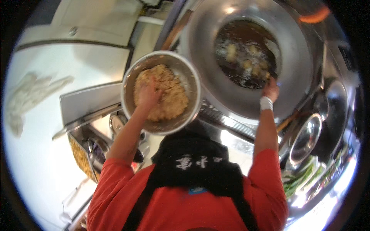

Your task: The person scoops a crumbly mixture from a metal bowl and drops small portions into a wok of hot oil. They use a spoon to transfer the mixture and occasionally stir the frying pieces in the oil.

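My left hand (pixel 149 94) is down in a round steel bowl (pixel 129 69), resting on a crumbly tan mixture (pixel 169 94). Its visible fingers are spread, and some tips are sunk in the food. To the right, a big steel wok (pixel 296 69) holds dark bubbling oil (pixel 241 32). Several pale yellow lumps (pixel 247 64) float in that oil. At the near right edge of the oil is my right hand (pixel 271 89), a white band round its wrist. Its fingers are closed at a small yellowish lump, partly hidden and blurred.
Right of the wok lie a shiny metal bowl (pixel 306 138), a ladle (pixel 320 106) and green vegetables (pixel 302 179). A white work surface (pixel 42 150) at left bears a crumpled pale cloth or bag (pixel 29 96). Below it sits a tray of yellow food (pixel 81 158).
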### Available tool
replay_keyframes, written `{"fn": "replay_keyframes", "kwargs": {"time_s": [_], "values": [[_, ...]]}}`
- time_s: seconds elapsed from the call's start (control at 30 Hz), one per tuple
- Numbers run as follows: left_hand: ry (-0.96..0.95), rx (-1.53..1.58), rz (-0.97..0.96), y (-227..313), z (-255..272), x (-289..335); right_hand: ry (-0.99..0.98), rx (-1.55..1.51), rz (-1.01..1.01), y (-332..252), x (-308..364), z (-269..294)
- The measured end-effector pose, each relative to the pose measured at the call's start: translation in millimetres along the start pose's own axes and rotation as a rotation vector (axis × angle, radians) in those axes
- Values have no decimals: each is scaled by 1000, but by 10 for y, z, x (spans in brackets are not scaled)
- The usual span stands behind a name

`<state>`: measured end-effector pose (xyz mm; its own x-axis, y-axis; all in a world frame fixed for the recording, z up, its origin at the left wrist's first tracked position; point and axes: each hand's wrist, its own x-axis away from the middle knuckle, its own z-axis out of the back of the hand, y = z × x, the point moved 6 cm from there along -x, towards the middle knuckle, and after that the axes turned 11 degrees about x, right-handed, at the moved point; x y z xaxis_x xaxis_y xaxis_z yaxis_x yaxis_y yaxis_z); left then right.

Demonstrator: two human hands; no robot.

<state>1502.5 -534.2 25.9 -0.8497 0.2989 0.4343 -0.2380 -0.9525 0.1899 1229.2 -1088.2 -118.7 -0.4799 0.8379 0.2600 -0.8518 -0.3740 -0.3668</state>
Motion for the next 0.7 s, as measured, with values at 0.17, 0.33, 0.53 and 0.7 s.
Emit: {"fn": "replay_keyframes", "kwargs": {"time_s": [0.17, 0.33, 0.53, 0.7], "values": [[-7, 54, -71, -31, -38, -138, 327, 250, 127, -533, 598, 684], [-29, 111, -194, 14, 111, -200, 364, 31, 249, -972, 1561, 970], [-99, 615, -56, -256, 341, -25, 263, -47, 282, -1294, 2572, 988], [-334, 1828, 90, -485, 102, 49, 231, -76, 335, -1514, 3000, 948]]}}
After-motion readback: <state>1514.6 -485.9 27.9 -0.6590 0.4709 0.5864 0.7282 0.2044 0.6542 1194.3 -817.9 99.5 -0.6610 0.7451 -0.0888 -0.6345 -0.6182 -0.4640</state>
